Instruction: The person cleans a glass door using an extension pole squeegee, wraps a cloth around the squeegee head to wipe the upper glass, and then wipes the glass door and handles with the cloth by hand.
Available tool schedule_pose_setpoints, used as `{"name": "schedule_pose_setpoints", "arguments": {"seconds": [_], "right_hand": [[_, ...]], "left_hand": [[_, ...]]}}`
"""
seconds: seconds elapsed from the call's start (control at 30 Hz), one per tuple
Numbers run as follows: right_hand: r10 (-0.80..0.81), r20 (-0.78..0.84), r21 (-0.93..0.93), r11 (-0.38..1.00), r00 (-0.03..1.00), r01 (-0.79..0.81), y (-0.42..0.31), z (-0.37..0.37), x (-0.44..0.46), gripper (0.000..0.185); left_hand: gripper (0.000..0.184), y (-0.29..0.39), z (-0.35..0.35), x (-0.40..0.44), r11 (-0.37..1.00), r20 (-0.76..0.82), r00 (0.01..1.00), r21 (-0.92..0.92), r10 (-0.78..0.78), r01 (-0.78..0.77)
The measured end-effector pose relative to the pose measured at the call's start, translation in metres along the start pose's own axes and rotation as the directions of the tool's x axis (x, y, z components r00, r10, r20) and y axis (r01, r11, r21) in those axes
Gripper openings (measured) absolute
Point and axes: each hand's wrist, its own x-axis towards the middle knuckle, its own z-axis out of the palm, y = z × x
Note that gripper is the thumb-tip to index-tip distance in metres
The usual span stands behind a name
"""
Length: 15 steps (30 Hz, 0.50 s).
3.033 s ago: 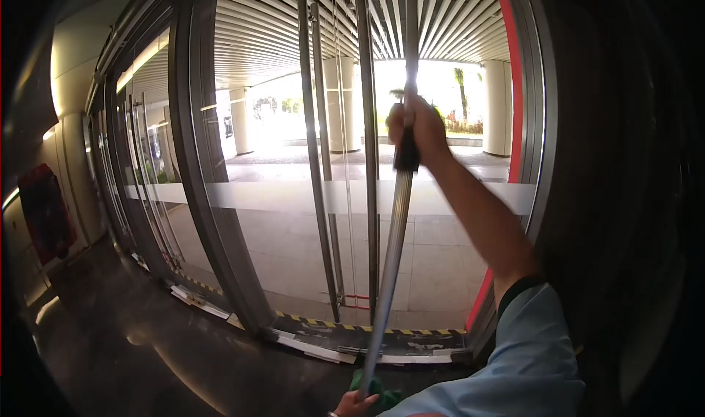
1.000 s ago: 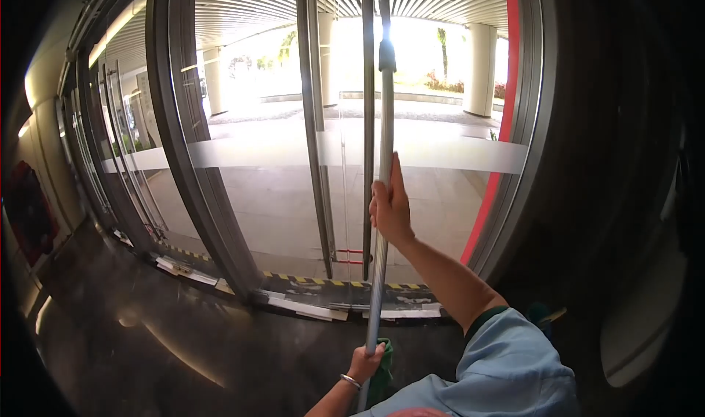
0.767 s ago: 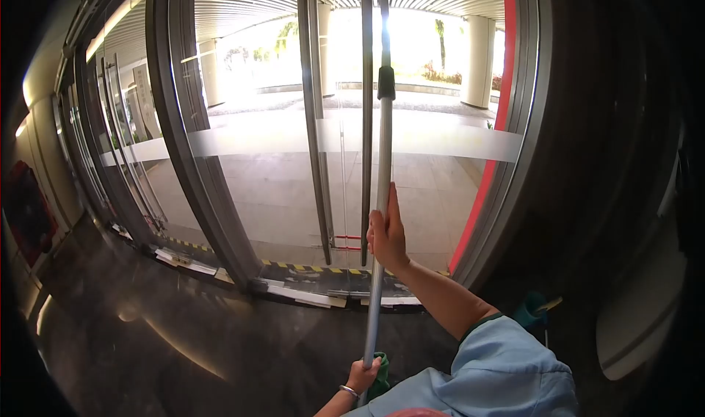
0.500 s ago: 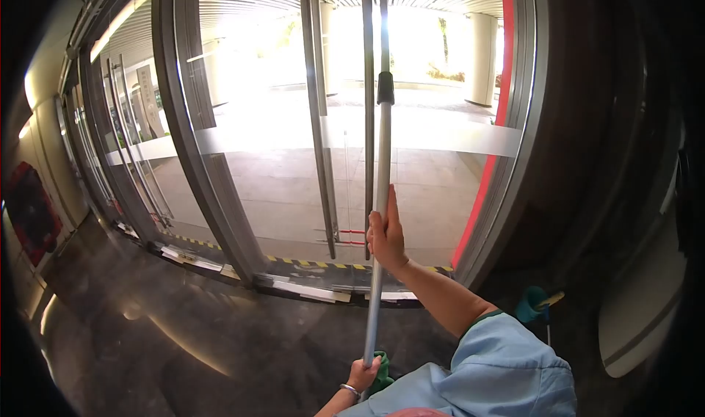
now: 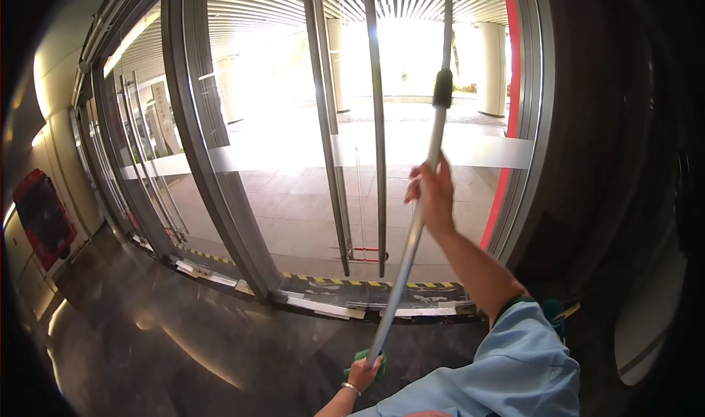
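Note:
A long telescopic pole (image 5: pixel 402 281) leans up and to the right in front of the glass doors. Its black locking collar (image 5: pixel 442 88) shows above my hands, and its top end is out of view. My left hand (image 5: pixel 361 374) is closed round the bottom of the pole, with a green cloth (image 5: pixel 380 370) bunched at the same spot. Higher up, my right hand (image 5: pixel 435 197) is loosely curled on the pole below the collar, some fingers raised. Behind the pole stands the door glass (image 5: pixel 294 219) with upright metal handles (image 5: pixel 378 138).
A teal bucket (image 5: pixel 554 316) with a yellow item stands to the right beside my sleeve, partly hidden. A dark red-framed object (image 5: pixel 45 215) is at the far left. Yellow-black tape (image 5: pixel 345 283) runs along the door base above the dark floor (image 5: pixel 161 343).
The pole has swung from nearly upright to a rightward tilt. My right hand has moved right and up with it, while my left hand stays low on the pole. The view has shifted slightly.

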Motion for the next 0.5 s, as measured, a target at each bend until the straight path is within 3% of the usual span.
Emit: {"name": "schedule_pose_setpoints", "arguments": {"seconds": [0.1,0.17,0.2,0.27,0.3,0.33,0.4,0.5], "right_hand": [[-0.046,-0.095,0.041,0.998,0.994,0.050,-0.036,-0.029,0.058,0.037],[-0.077,-0.113,0.067,0.994,0.991,0.085,-0.058,-0.045,0.089,0.030],[-0.107,-0.119,0.086,0.989,0.987,0.117,-0.067,-0.051,0.103,0.029],[-0.056,-0.086,0.020,0.998,0.995,0.058,-0.064,-0.075,0.129,0.034],[-0.033,-0.034,-0.019,0.999,0.999,0.032,-0.057,-0.080,0.136,0.035],[-0.006,0.018,-0.058,0.998,1.000,0.007,-0.050,-0.085,0.146,0.036],[-0.020,0.025,-0.077,0.997,0.999,0.022,-0.035,-0.091,0.170,0.032],[0.009,0.059,-0.118,0.993,0.998,-0.001,-0.002,-0.092,0.204,0.032]], "left_hand": [[0.038,-0.021,0.001,-0.016,0.992,0.051,0.997,0.118,-0.054,0.047],[0.039,-0.026,0.006,-0.010,0.948,0.074,0.987,0.297,-0.145,0.117],[0.039,-0.036,0.013,-0.005,0.948,0.078,0.987,0.299,-0.140,0.111],[0.035,-0.060,0.030,0.005,0.940,0.168,0.926,0.029,-0.339,0.339],[0.037,-0.029,0.034,0.022,0.934,0.193,0.914,0.071,-0.357,0.350],[0.037,-0.035,0.045,0.041,0.935,0.198,0.914,0.074,-0.354,0.346],[0.041,-0.019,0.063,0.089,0.908,0.195,0.949,0.388,-0.247,0.157],[0.036,0.050,0.093,0.171,0.997,0.135,0.991,0.077,0.021,-0.032]]}}
